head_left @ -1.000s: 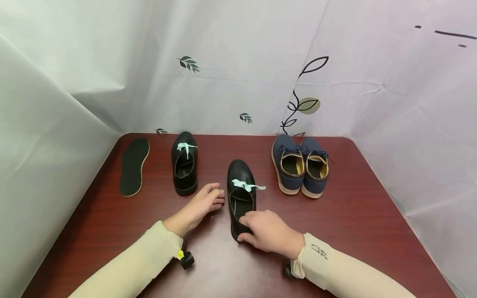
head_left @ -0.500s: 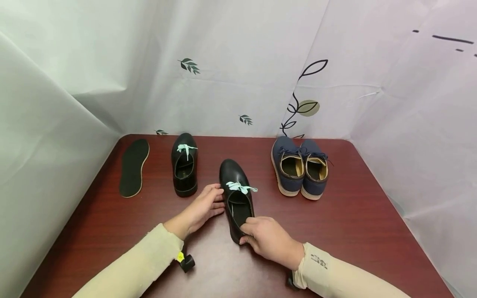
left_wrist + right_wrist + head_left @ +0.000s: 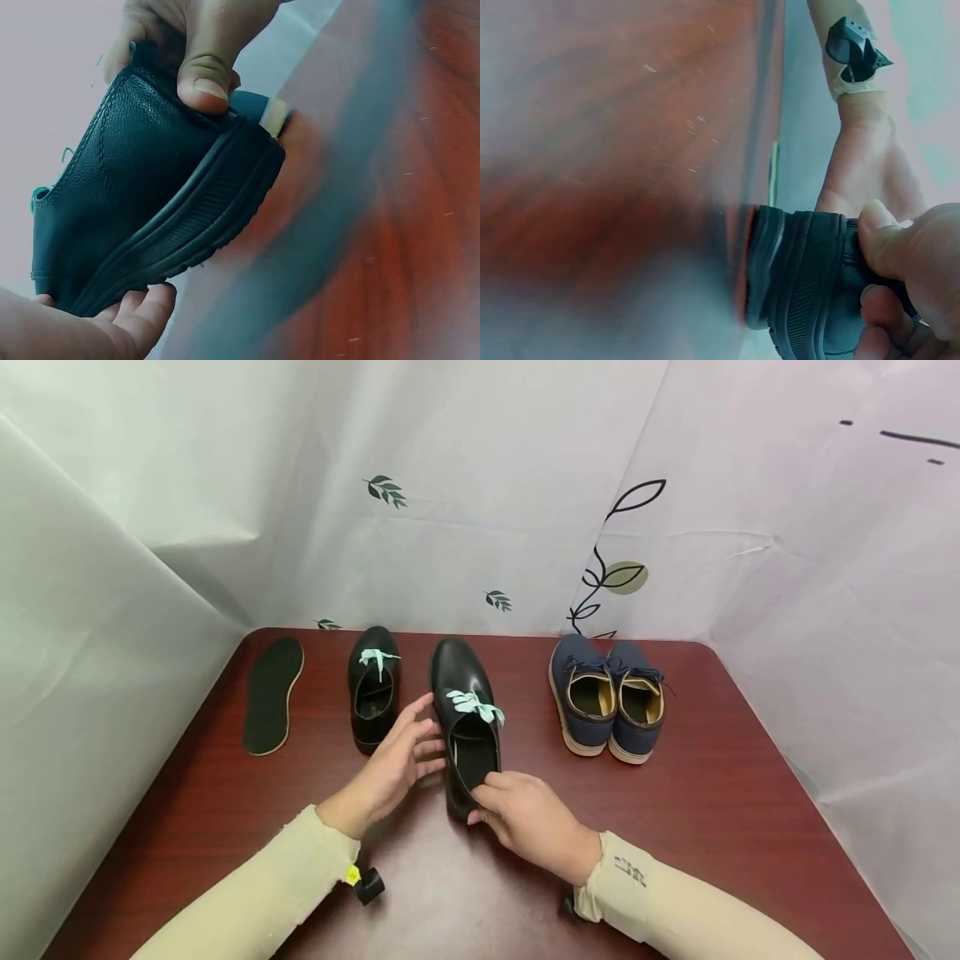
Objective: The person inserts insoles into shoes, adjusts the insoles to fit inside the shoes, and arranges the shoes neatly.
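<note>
A black leather shoe [image 3: 459, 670] with pale mint laces points away from me at the middle of the table, its sole showing in the left wrist view [image 3: 217, 202]. My right hand [image 3: 531, 822] pinches its heel collar, thumb outside and fingers reaching inside. Alongside the shoe's left side lies my left hand [image 3: 386, 772], its fairly straight fingers touching the edge of the sole [image 3: 142, 315]. The matching black shoe [image 3: 372, 697] stands just left, partly behind my left hand. Further left lies a dark insole [image 3: 272, 697].
Two navy blue shoes [image 3: 588, 702] with tan linings stand side by side at the back right of the reddish-brown table [image 3: 720, 827]. White patterned sheeting [image 3: 450, 510] hangs behind the table and along both sides. A small black camera [image 3: 369, 887] sits under my left wrist.
The black shoe has moved left and farther away, up from the tabletop, with my right hand gripping its heel. My left hand has come into contact with its left side.
</note>
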`<state>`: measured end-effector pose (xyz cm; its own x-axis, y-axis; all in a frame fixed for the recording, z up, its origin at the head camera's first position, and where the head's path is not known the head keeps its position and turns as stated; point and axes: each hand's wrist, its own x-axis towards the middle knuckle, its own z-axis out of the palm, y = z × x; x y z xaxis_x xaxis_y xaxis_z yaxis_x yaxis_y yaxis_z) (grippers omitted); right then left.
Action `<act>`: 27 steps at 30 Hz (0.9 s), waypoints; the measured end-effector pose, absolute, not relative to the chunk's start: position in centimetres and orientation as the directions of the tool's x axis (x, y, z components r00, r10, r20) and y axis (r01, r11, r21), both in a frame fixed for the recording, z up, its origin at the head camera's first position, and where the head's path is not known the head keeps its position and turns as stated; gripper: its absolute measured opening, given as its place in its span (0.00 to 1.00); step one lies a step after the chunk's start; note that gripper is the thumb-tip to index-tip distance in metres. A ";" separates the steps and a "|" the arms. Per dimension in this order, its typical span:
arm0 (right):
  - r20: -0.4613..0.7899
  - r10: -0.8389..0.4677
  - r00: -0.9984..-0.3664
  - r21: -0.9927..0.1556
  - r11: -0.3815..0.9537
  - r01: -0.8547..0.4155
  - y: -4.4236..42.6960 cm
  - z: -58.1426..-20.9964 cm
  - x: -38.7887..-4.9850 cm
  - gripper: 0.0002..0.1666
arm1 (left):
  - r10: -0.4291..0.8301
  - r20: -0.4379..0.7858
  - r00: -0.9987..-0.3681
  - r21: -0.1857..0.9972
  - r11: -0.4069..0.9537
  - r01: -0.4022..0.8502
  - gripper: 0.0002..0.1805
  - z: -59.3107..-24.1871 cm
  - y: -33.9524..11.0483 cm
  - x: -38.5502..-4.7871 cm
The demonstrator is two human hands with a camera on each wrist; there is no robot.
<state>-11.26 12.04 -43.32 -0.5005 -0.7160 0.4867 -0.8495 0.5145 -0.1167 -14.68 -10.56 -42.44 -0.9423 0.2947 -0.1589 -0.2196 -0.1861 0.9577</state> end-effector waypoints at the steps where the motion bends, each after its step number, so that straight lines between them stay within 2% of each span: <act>1: 0.491 -0.714 -0.499 -0.112 0.516 -0.849 11.8 -43.1 -11.4 0.11 | 0.292 -0.146 -0.945 0.960 -0.189 -0.207 0.34 -42.1 -10.7 -14.8; 13: 0.461 -0.681 -0.569 -0.143 0.576 -0.805 8.6 -41.7 -14.8 0.10 | 0.164 -0.130 -0.978 0.983 -0.108 -0.148 0.34 -39.8 -11.9 -18.0; 18: 0.478 -0.666 -0.573 -0.162 0.574 -0.802 7.4 -42.1 -16.4 0.11 | 0.118 -0.158 -0.980 0.984 -0.063 -0.166 0.35 -39.7 -12.1 -19.4; 22: 0.488 -0.656 -0.575 -0.174 0.573 -0.801 6.6 -42.6 -17.6 0.13 | 0.110 -0.188 -0.976 0.980 -0.042 -0.194 0.38 -39.9 -12.3 -20.1; 27: 0.471 -0.640 -0.607 -0.201 0.592 -0.780 5.7 -43.4 -18.9 0.14 | 0.118 -0.183 -0.976 0.983 -0.009 -0.185 0.37 -40.0 -12.4 -20.1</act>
